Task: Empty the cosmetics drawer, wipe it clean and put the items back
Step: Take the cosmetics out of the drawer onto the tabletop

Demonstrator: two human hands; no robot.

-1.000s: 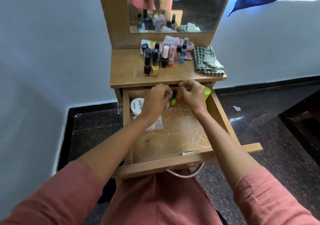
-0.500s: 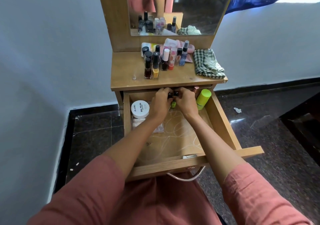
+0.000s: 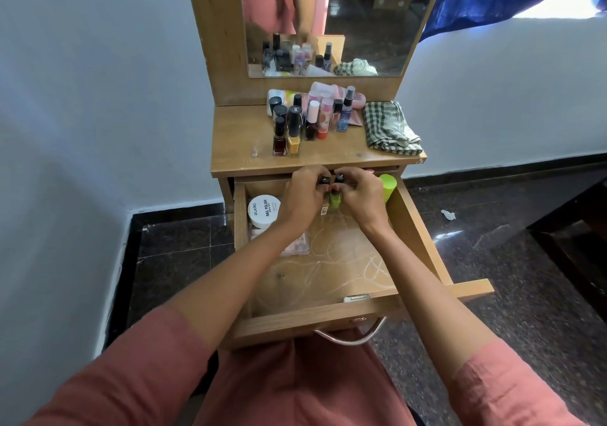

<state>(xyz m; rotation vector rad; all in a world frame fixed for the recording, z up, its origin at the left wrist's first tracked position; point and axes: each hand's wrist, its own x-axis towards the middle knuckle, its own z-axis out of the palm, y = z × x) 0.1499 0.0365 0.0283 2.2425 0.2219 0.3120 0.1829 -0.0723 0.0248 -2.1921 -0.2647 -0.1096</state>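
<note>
The wooden drawer is pulled out under the dressing table top. My left hand and my right hand meet at the drawer's back, each closed on a small black-capped nail polish bottle. Between them shows a lime green bottle. Inside the drawer lie a white nail polish jar, a clear packet and a green tube at the back right. Several polish bottles and sprays stand on the table top.
A checked cloth lies folded on the table's right side. A mirror rises behind the bottles. White walls flank the table, dark tiled floor lies around it, and the drawer's metal handle hangs near my lap.
Both hands have drawn closer together at the back of the drawer and lifted small bottles upright. The view tilted slightly, showing the white jar and green tube more fully.
</note>
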